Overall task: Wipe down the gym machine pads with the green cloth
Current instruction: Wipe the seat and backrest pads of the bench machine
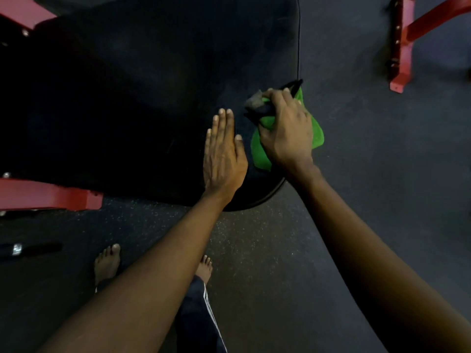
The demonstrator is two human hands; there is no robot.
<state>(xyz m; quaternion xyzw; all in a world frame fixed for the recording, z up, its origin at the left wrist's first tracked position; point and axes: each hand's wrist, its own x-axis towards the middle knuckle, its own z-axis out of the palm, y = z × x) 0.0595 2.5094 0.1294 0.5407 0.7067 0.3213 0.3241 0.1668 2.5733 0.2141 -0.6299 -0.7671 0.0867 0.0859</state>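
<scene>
The left hand (224, 154) lies flat, fingers straight, on the wide black padded gym machine pad (142, 103). Just beside it, the right hand (286, 131) grips the bunched bright green cloth (262, 151), pressing it near the pad's right edge.

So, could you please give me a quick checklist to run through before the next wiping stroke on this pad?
1. Green cloth in the right hand grip: ok, bunched under the fingers.
2. Cloth touching the black pad: ok, near its right edge.
3. Left hand bracing: ok, flat on the pad beside the cloth.
4. Stroke path across the pad: ok, nothing lying on it.
5. Cloth damp or clean: cannot tell.
6. Red frame clear of the hands: ok, well to the left.
</scene>
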